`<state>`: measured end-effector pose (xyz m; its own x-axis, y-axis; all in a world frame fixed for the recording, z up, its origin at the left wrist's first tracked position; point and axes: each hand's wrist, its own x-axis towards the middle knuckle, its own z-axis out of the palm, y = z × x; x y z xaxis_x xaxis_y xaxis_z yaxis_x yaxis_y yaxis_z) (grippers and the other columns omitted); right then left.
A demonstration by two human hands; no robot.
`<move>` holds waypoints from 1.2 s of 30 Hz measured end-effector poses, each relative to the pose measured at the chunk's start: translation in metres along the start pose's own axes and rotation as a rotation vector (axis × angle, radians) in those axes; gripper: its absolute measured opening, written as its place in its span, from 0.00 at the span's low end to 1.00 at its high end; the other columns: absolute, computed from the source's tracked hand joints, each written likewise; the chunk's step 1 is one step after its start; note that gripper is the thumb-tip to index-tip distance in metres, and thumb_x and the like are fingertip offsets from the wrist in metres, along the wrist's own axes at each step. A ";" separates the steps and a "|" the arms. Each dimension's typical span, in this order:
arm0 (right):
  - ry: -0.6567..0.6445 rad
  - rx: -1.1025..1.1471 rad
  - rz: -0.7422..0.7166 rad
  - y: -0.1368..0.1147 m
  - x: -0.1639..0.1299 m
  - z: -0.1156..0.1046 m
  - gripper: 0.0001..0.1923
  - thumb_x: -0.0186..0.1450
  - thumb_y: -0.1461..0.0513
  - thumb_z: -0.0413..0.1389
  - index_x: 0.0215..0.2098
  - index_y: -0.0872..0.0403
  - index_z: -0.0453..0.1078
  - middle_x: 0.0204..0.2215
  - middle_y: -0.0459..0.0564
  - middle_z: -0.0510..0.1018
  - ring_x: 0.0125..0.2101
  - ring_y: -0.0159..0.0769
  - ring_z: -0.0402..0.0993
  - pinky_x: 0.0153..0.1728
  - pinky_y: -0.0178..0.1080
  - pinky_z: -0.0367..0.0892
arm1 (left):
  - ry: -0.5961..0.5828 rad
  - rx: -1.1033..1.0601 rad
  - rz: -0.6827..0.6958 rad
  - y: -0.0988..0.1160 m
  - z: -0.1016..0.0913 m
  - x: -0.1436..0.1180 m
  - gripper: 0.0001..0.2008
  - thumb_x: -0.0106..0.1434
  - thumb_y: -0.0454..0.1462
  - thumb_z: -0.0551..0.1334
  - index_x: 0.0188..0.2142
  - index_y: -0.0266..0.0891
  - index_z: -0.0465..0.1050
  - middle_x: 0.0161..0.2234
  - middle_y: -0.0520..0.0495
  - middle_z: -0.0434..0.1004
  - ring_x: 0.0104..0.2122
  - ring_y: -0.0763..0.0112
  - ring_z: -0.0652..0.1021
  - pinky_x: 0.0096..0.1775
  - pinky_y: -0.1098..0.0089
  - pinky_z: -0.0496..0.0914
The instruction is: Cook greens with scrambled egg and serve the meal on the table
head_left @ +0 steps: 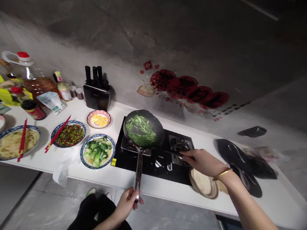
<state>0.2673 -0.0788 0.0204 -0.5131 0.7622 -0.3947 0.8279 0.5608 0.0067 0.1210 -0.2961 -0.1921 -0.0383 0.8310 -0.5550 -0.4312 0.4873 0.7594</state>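
Note:
A dark frying pan [158, 131] sits on the left burner of the black gas hob [140, 167]. Chopped green stalks [138, 131] lie spread across its bottom. My left hand [127, 201] is closed around the end of the pan's long metal handle [138, 171], below the counter's front edge. Over the right side of the hob, my right hand [203, 161] grips a dark long-handled cooking tool [172, 152] that points left toward the pan. Its head cannot be made out. A gold bangle [221, 174] circles the right wrist.
Left of the hob stand a plate of leafy greens [98, 151], an egg dish [98, 120], chopped peppers [71, 135] and noodles [15, 143], with red chopsticks. Behind are a knife block [97, 97] and an oil jug [34, 82]. A round board [203, 183] and dark lids [229, 155] lie right.

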 end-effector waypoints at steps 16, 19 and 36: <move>0.075 -0.018 0.134 -0.009 0.049 0.001 0.16 0.65 0.62 0.47 0.43 0.52 0.75 0.41 0.53 0.79 0.42 0.44 0.75 0.42 0.39 0.67 | -0.034 -0.023 -0.055 0.007 -0.003 0.006 0.31 0.46 0.62 0.57 0.30 0.34 0.68 0.22 0.43 0.76 0.19 0.72 0.72 0.25 0.70 0.63; 0.046 -0.050 0.101 0.010 0.014 -0.014 0.16 0.63 0.63 0.49 0.44 0.49 0.76 0.39 0.52 0.80 0.40 0.45 0.76 0.41 0.41 0.68 | -0.030 -0.007 -0.050 0.007 -0.003 0.006 0.30 0.47 0.61 0.57 0.30 0.34 0.69 0.22 0.44 0.76 0.19 0.72 0.72 0.25 0.71 0.62; 0.090 -0.023 0.085 -0.042 0.025 0.033 0.17 0.65 0.62 0.46 0.46 0.52 0.73 0.36 0.56 0.80 0.39 0.43 0.77 0.37 0.38 0.69 | -0.021 0.001 -0.027 0.005 -0.003 0.008 0.30 0.47 0.62 0.56 0.29 0.35 0.68 0.21 0.45 0.75 0.18 0.72 0.71 0.25 0.71 0.61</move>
<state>0.2270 -0.0946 -0.0200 -0.4600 0.8328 -0.3079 0.8645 0.4992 0.0586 0.1164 -0.2881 -0.1936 -0.0079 0.8228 -0.5683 -0.4310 0.5100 0.7444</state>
